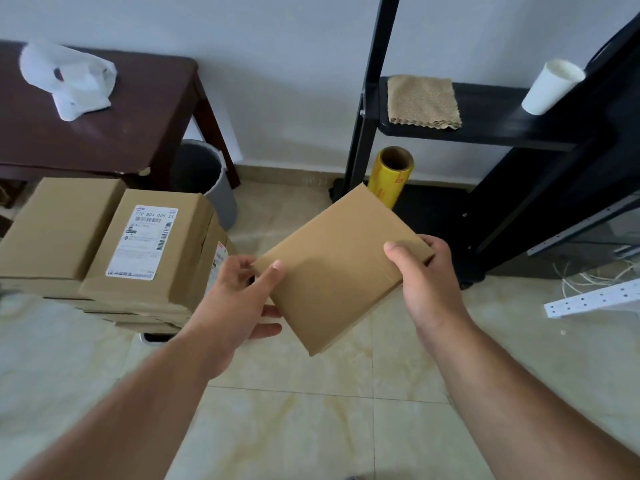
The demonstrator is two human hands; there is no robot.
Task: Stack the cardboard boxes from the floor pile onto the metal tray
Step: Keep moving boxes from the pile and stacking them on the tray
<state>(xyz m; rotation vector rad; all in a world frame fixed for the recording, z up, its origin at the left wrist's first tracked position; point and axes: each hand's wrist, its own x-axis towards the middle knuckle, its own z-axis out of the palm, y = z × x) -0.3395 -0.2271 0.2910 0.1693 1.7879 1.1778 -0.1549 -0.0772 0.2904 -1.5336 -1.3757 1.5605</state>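
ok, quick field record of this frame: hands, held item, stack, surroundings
left hand: grips the lower-left corner of the held box
right hand: grips its right corner, thumb on top
held box: plain cardboard box, tilted, in the air above the tiled floor
stack: labelled cardboard box and plain box on top, side by side
tray: hidden except for a rim under the stack
nearby: yellow film roll, grey bin, black shelf with paper cup
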